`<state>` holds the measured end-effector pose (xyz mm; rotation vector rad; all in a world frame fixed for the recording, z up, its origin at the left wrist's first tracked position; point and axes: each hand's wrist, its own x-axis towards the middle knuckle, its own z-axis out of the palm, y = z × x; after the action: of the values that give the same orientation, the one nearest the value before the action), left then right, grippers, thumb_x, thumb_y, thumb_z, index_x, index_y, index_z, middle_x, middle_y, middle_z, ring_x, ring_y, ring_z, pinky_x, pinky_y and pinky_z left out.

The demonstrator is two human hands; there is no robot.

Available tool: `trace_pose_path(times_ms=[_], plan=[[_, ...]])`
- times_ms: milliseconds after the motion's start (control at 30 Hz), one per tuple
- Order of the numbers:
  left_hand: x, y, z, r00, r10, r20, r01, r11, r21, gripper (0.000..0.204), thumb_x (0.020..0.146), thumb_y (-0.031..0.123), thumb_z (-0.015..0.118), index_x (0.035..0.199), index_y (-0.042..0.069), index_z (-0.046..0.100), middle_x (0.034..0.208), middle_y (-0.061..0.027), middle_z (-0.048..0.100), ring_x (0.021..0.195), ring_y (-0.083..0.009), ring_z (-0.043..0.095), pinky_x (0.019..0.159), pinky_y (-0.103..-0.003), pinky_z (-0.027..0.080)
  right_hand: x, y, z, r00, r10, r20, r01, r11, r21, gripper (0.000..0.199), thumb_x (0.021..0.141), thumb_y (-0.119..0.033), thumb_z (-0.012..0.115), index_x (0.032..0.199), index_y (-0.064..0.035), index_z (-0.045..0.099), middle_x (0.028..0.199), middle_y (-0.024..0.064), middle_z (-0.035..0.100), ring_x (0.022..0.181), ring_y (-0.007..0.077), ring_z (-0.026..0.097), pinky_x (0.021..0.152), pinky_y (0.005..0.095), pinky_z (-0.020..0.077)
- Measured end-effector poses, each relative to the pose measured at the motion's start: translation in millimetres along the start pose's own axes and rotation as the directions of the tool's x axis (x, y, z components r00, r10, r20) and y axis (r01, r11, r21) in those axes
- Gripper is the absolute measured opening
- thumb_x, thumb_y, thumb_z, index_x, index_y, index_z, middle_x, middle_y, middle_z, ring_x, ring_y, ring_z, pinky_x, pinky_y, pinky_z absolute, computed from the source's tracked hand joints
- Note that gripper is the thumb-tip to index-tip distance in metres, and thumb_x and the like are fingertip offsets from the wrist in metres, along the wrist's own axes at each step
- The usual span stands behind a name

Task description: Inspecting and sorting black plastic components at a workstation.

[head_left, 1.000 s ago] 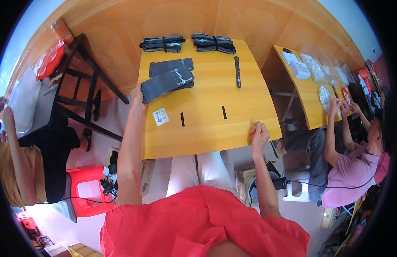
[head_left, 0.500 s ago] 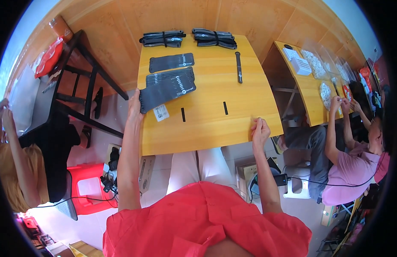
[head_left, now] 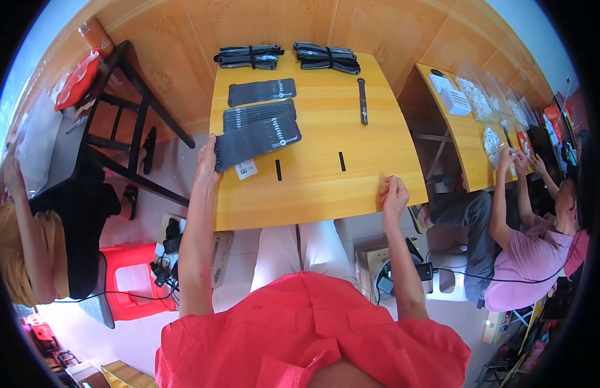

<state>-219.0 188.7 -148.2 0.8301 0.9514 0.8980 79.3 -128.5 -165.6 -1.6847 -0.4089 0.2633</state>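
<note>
At the yellow wooden worktop point(head_left: 313, 187), the left hand point(head_left: 208, 155) pinches the near-left end of a flat black fabric strip stack point(head_left: 258, 140), seemingly light and floppy; the right hand point(head_left: 394, 193), grip curled shut, rests at the near-right edge

The person wears a bright red short-sleeved top point(head_left: 313, 336) with a row of small buttons down its middle, its cloth lying in soft folds. Below the edge of the yellow wooden table point(head_left: 313, 194), the legs are clad in pale, off-white trousers point(head_left: 300, 249). Both forearms are bare from the sleeve down, and the left hand point(head_left: 208, 152) and right hand point(head_left: 394, 194) show no gloves.
</note>
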Motion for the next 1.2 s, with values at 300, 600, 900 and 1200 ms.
trace_pose_path(times_ms=[300,600,900,1200], plan=[[-37,7,18,0.953,-0.252,0.168,0.253,0.967,0.013,0.033,0.091,0.028,0.047,0.1,-0.003,0.056,0.09,-0.0099,0.063,0.076,-0.0172,0.063,0.066,-0.029,0.053,-27,-115,81,0.537,-0.662,0.523,0.831,0.523,-0.19,0.043,0.069,0.0,0.063,0.111,-0.0053,0.054,0.123,0.0127,0.041,0.103,0.0282,0.05,0.081,0.0367,0.0445],[-11,45,25,0.973,-0.171,0.153,0.179,0.983,-0.036,0.038,0.09,0.044,0.043,0.096,0.007,0.052,0.082,-0.0082,0.058,0.065,-0.0159,0.061,0.048,-0.022,0.049,47,-99,188,0.712,-0.128,0.691,0.053,0.99,0.128,0.01,0.081,-0.005,0.06,0.089,0.0002,0.057,0.075,-0.0002,0.058,0.066,0.007,0.055,0.06,0.0224,0.0438],[68,29,20,1.0,-0.011,-0.014,0.014,0.964,0.266,0.016,0.085,0.019,0.059,0.077,0.006,0.054,0.054,0.0015,0.049,0.041,-0.0072,0.05,0.036,-0.017,0.038,124,-60,278,0.848,-0.033,0.528,0.169,0.963,-0.211,0.036,0.068,-0.011,0.072,0.095,0.0008,0.051,0.087,0.0115,0.06,0.08,0.0176,0.058,0.071,0.0296,0.0471],[68,14,24,0.97,0.168,-0.173,-0.039,0.817,0.575,0.013,0.081,0.011,0.06,0.074,0.001,0.054,0.059,-0.0062,0.057,0.04,-0.0128,0.054,0.038,-0.024,0.044,96,-43,287,0.846,-0.259,0.465,0.48,0.749,-0.456,0.045,0.071,-0.021,0.071,0.107,-0.001,0.054,0.093,0.016,0.053,0.092,0.0324,0.052,0.08,0.0399,0.044]])
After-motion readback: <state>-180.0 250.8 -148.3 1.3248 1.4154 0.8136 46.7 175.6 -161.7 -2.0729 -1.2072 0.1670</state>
